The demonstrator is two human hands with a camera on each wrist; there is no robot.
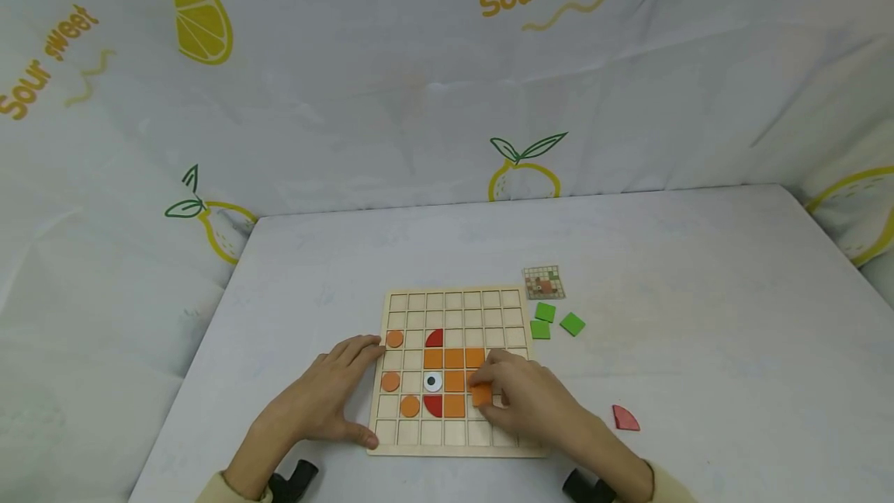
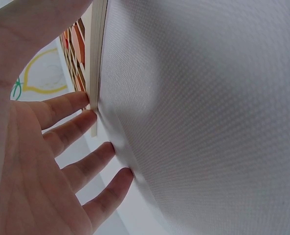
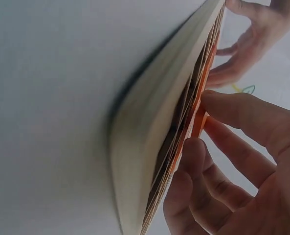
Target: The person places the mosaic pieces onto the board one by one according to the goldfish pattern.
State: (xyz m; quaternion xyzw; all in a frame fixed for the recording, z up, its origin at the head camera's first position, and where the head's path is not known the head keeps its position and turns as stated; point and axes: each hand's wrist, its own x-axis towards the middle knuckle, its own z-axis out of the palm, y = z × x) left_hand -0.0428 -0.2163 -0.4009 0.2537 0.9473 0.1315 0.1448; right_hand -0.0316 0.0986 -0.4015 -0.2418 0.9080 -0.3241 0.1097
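A square wooden grid board [image 1: 462, 432] lies on the white table. My left hand [image 1: 323, 392] rests at its left edge, fingers spread, fingertips and thumb touching the rim. In the left wrist view those fingers [image 2: 69, 134] are nearly straight. Over the board's right half, my right hand [image 1: 527, 394] pinches an orange square tile [image 1: 482, 395] between thumb and fingers, just at the grid surface. Left of it sit several orange squares [image 1: 454, 381], a white eye disc [image 1: 433, 382], two red quarter-circles [image 1: 434, 406] and several orange discs [image 1: 410, 406].
Right of the board's upper corner lie three green squares [image 1: 541, 330] beneath a small pattern card [image 1: 544, 283]. A red quarter-circle piece [image 1: 625, 418] lies on the table beyond my right forearm. A lemon-print cloth [image 1: 391, 99] hangs behind the table.
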